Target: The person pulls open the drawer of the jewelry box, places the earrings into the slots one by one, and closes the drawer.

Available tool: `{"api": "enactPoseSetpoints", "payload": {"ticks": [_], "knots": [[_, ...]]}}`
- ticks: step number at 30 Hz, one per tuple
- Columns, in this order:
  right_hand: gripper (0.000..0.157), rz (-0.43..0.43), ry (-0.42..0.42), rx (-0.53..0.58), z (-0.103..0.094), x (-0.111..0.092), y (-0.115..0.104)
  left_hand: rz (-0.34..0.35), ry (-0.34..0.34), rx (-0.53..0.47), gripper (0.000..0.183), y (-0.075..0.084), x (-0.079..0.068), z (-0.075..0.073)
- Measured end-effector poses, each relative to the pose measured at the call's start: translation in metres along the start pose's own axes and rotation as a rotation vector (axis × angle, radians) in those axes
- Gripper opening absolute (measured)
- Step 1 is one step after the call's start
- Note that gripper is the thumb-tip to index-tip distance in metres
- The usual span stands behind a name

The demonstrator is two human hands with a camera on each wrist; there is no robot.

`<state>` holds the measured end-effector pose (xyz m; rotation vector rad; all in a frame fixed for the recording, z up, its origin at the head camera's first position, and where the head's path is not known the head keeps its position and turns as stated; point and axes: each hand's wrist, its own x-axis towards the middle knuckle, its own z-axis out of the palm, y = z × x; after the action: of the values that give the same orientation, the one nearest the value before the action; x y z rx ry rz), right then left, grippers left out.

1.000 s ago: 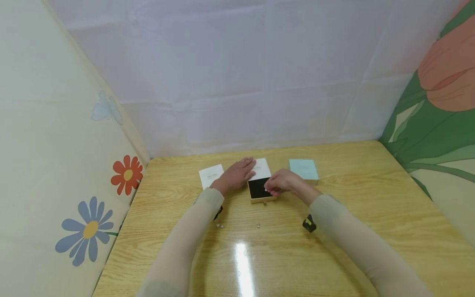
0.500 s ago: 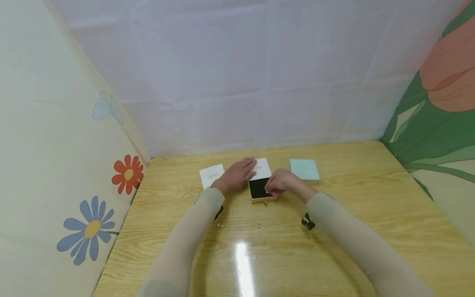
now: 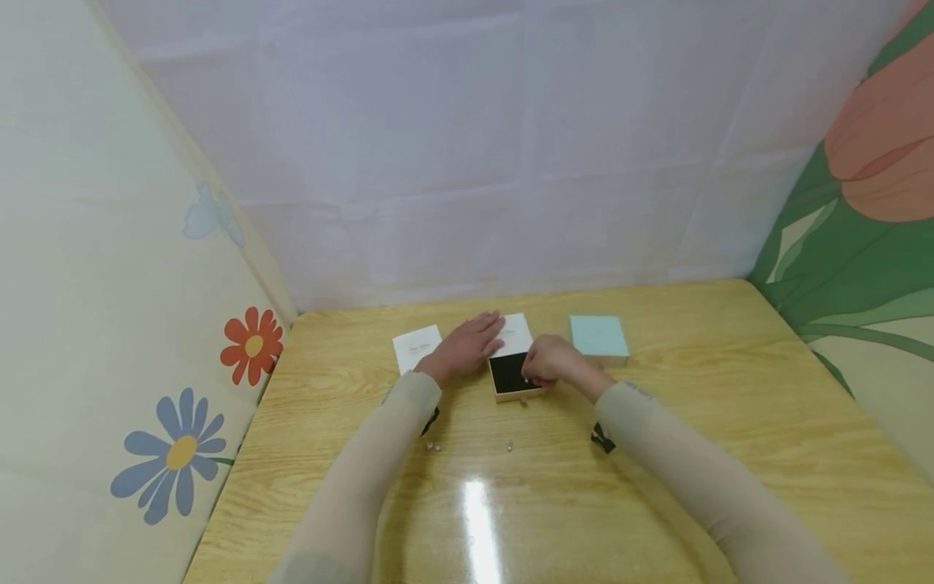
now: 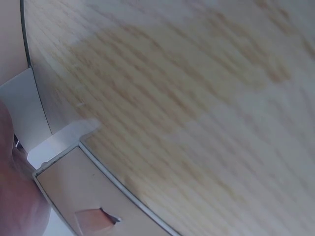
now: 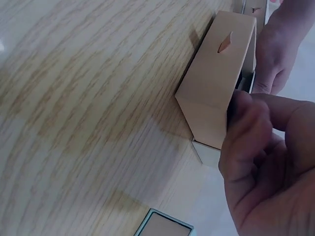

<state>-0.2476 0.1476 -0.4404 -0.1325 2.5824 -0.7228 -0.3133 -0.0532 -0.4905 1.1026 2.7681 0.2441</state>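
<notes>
A white-topped box [image 3: 516, 334] stands at the back middle with its peach drawer [image 5: 211, 69] pulled out, showing a black lining [image 3: 507, 373]. My left hand [image 3: 467, 347] rests on the box's top, fingers stretched out. Over the drawer's right side, my right hand [image 3: 550, 359] has curled fingers and pinches a small pale piece [image 3: 526, 380], too tiny to identify. In the right wrist view the fingertips reach over the drawer's wall and are partly hidden. Small shiny pieces [image 3: 434, 447] lie on the table in front, with another shiny piece [image 3: 509, 447] farther right.
Left of the middle box lies another white box [image 3: 416, 347], partly behind my left hand. A turquoise box [image 3: 598, 337] stands to the right. The wooden table [image 3: 350, 341] ends at a white cloth backdrop [image 3: 467, 162].
My right hand has lowered slightly toward the drawer's front right, the small piece moving with it, and the forearm has shifted a little left. My left hand stays on the box.
</notes>
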Motion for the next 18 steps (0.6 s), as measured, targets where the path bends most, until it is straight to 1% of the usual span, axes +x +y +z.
{"api": "enactPoseSetpoints", "payload": {"ticks": [3,5,8,18], "knots": [[0.012,0.002,0.018,-0.073,-0.0002,0.0003,-0.0017,0.003,0.002,0.006,0.059,-0.0014,0.0002,0.0008],[0.013,0.012,0.028,-0.100,-0.0005,0.0005,-0.0023,0.001,0.001,0.006,0.059,-0.0015,0.0003,0.0002],[0.013,0.019,0.034,-0.118,0.0002,0.0012,-0.0019,-0.006,-0.006,0.007,0.059,-0.0015,0.0003,-0.0005],[0.013,-0.014,0.071,-0.170,0.0039,0.0013,0.0022,-0.009,-0.007,0.007,0.060,-0.0028,0.0022,0.0020]]}}
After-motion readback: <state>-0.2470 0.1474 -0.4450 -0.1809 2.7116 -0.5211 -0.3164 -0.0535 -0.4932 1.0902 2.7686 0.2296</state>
